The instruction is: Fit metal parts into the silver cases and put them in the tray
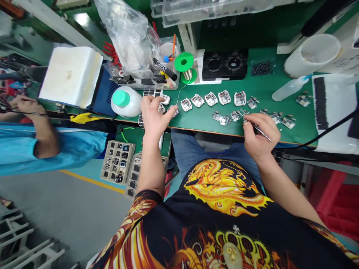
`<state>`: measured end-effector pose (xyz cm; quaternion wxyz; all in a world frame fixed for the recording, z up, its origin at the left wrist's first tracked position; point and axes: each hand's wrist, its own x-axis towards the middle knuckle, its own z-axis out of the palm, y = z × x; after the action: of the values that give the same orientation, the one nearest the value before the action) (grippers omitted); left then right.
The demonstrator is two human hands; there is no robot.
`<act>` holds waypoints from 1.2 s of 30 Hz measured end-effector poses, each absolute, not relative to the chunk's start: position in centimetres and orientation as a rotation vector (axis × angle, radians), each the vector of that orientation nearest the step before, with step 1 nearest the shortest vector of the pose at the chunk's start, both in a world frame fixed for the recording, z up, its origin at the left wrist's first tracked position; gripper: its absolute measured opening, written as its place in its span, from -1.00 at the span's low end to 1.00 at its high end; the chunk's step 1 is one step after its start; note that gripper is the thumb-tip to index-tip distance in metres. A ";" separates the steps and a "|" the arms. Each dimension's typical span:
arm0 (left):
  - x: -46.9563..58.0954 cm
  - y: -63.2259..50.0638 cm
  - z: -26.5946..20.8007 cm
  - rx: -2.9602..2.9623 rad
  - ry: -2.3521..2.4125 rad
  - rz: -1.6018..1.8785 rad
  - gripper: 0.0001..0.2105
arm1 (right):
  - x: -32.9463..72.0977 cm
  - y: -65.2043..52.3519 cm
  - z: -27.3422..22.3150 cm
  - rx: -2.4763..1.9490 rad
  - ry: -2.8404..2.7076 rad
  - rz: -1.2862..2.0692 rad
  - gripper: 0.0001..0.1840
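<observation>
My left hand is over the left part of the bench with thumb and fingers apart. Its fingertips are close to a white watch case, and the thumb is by another small case; whether they touch is unclear. Under this hand lies a white tray with dark cells, partly hidden. My right hand is closed around metal tweezers, whose tips point at small circuit boards near the bench's front edge. Several open watch cases with electronics inside stand in a row between my hands.
Behind the row are a green solder spool, a black fixture and a box of small black parts. A white bottle stands left, a squeeze bottle right. A black cable crosses the right side. Another person's arm is at far left.
</observation>
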<state>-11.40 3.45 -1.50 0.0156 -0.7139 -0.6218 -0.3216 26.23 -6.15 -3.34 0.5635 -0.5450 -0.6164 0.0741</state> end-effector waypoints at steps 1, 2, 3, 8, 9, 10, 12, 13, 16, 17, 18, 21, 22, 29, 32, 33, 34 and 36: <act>-11.5 3.1 -1.8 -2.241 -1.895 -1.001 -0.52 | 26.3 -6.2 -3.4 -1.296 -1.453 0.179 -0.82; -11.7 2.8 -2.1 -2.269 -1.853 -1.008 -0.50 | 26.3 -6.2 -3.4 -1.311 -1.457 0.183 -0.82; -11.9 2.6 -2.3 -2.301 -1.813 -1.018 -0.48 | 26.3 -6.2 -3.4 -1.325 -1.463 0.185 -0.83; -12.2 2.1 -3.1 -2.350 -1.817 -0.938 -0.42 | 26.2 -6.1 -3.3 -1.343 -1.477 0.179 -0.84; -12.1 2.1 -3.2 -2.341 -1.844 -0.919 -0.44 | 26.2 -6.1 -3.2 -1.340 -1.479 0.181 -0.84; -12.0 2.1 -3.1 -2.334 -1.865 -0.913 -0.45 | 26.2 -6.2 -3.2 -1.336 -1.480 0.185 -0.84; -11.8 2.2 -2.9 -2.324 -1.889 -0.928 -0.47 | 26.2 -6.2 -3.1 -1.324 -1.481 0.192 -0.84; -11.5 2.1 -2.7 -2.321 -1.892 -0.938 -0.47 | 26.2 -6.2 -3.0 -1.313 -1.481 0.193 -0.84; -10.1 1.2 -1.5 -2.342 -1.859 -0.983 -0.51 | 26.1 -6.2 -2.9 -1.295 -1.478 0.187 -0.85; -9.2 0.6 -1.0 -2.371 -1.849 -1.018 -0.54 | 26.1 -6.2 -2.8 -1.303 -1.479 0.183 -0.85; -8.3 -0.1 -0.6 -2.411 -1.845 -1.067 -0.58 | 26.1 -6.2 -2.8 -1.316 -1.481 0.178 -0.86; -4.9 -2.1 0.4 -2.561 -1.848 -1.236 -0.62 | 26.0 -6.1 -3.0 -1.322 -1.481 0.163 -0.86; -3.8 -2.6 0.5 -2.597 -1.834 -1.287 -0.61 | 26.0 -6.0 -3.0 -1.308 -1.480 0.160 -0.86; 0.8 -3.1 -1.7 -2.675 -1.749 -1.480 -0.55 | 25.3 -6.8 -2.0 -1.286 -1.514 0.222 -0.83; 1.4 -2.8 -3.0 -2.624 -1.742 -1.519 -0.56 | 24.1 -7.5 -1.2 -1.190 -1.573 0.350 -0.80; 1.6 -2.8 -3.3 -2.609 -1.730 -1.524 -0.57 | 23.7 -7.7 -1.1 -1.154 -1.599 0.389 -0.79; 1.7 -2.8 -3.6 -2.599 -1.714 -1.528 -0.58 | 23.2 -7.8 -1.0 -1.119 -1.625 0.418 -0.78; 1.7 -3.0 -3.9 -2.593 -1.679 -1.552 -0.59 | 22.5 -7.8 -0.9 -1.050 -1.679 0.444 -0.75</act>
<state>1.73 -2.98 -3.90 -0.1573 -0.7407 -0.4796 -0.4434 22.47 -7.81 -0.93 0.5278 -0.4396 -0.7026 0.1857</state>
